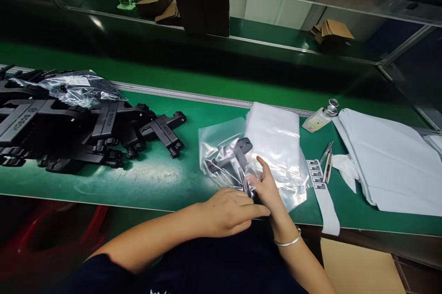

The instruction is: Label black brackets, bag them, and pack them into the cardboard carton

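The black bracket [243, 156] lies inside a clear bag [223, 132] on the green bench [148, 190], so from my distant seat I judge the bagging of this one mostly done. My right hand [268, 187] has its thumb pressed on the bag's near end, seemingly pinching it, index finger raised. My left hand [226, 213] curls over the same end, knuckles up (its fingertips are hidden, so I cannot tell what it grips). I cannot make out whether the bag's mouth is closed, and I see no label on it. Plenty seems left: loose brackets [108, 120] pile at the left, with a stack of bags [274, 133] and a label strip [328, 213] at the right.
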`<action>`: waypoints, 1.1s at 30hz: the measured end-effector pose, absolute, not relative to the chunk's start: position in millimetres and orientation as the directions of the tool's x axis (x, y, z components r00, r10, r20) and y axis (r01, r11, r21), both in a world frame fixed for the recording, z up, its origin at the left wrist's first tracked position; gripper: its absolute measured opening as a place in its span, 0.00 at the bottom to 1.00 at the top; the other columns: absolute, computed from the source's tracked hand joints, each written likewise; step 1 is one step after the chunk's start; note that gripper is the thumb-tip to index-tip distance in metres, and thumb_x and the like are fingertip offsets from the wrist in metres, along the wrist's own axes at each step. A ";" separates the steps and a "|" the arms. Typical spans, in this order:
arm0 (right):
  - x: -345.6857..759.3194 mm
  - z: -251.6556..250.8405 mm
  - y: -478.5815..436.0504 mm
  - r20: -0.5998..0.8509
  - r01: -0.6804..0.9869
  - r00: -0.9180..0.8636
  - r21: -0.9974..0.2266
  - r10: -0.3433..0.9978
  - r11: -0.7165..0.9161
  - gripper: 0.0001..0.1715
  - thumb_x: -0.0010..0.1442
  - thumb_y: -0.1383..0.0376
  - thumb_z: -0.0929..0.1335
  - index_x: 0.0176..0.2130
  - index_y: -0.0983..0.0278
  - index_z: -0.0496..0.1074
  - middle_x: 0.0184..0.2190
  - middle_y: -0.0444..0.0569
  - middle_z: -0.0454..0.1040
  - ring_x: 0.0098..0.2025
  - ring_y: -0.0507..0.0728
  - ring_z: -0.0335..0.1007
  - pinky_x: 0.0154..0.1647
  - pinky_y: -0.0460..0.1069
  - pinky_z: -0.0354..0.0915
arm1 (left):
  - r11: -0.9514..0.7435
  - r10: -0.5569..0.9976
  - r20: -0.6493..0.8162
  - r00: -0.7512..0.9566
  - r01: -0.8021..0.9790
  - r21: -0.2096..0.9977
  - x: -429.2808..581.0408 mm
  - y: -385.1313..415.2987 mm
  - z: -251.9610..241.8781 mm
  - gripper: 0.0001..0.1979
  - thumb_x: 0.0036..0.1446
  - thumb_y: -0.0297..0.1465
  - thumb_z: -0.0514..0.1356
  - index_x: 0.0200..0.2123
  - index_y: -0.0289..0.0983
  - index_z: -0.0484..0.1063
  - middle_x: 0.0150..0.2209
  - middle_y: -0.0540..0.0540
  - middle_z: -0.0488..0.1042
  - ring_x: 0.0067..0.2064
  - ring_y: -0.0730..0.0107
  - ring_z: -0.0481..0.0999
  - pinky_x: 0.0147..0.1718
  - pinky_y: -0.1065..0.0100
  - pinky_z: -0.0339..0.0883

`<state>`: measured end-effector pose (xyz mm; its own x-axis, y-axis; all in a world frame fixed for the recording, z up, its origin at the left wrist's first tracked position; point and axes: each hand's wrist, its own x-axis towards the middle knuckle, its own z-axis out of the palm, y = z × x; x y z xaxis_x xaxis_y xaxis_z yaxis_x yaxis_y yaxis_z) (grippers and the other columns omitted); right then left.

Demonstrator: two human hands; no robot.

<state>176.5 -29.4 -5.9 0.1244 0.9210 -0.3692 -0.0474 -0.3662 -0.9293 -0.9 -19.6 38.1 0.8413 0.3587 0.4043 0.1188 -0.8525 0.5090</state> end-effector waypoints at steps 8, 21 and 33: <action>162.2 3.1 -22.6 -0.363 0.199 0.082 -0.907 0.928 -0.372 0.61 0.46 0.50 0.75 0.68 0.65 0.48 0.41 0.53 0.77 0.41 0.64 0.75 0.47 0.58 0.68 | -0.858 0.157 0.595 0.788 -0.190 0.477 38.3 -41.9 37.3 0.13 0.66 0.30 0.50 0.48 0.36 0.71 0.25 0.50 0.75 0.28 0.70 0.74 0.27 0.69 0.64; 168.6 52.5 -44.2 -0.002 0.599 -0.127 -0.797 0.992 0.075 0.24 0.53 0.52 0.73 0.47 0.59 0.71 0.37 0.52 0.79 0.37 0.64 0.77 0.37 0.54 0.70 | -0.829 0.446 -0.032 0.894 0.426 0.362 -26.5 43.9 92.2 0.33 0.55 0.33 0.64 0.62 0.38 0.59 0.53 0.38 0.76 0.58 0.48 0.72 0.64 0.44 0.49; 200.1 61.3 -31.8 0.093 0.216 -0.124 -0.969 0.988 0.118 0.59 0.43 0.40 0.76 0.65 0.57 0.56 0.62 0.59 0.65 0.65 0.70 0.59 0.63 0.64 0.58 | -0.236 0.798 0.021 0.602 0.279 0.931 -44.7 29.8 10.5 0.39 0.53 0.41 0.66 0.63 0.41 0.54 0.44 0.42 0.76 0.45 0.56 0.78 0.45 0.57 0.72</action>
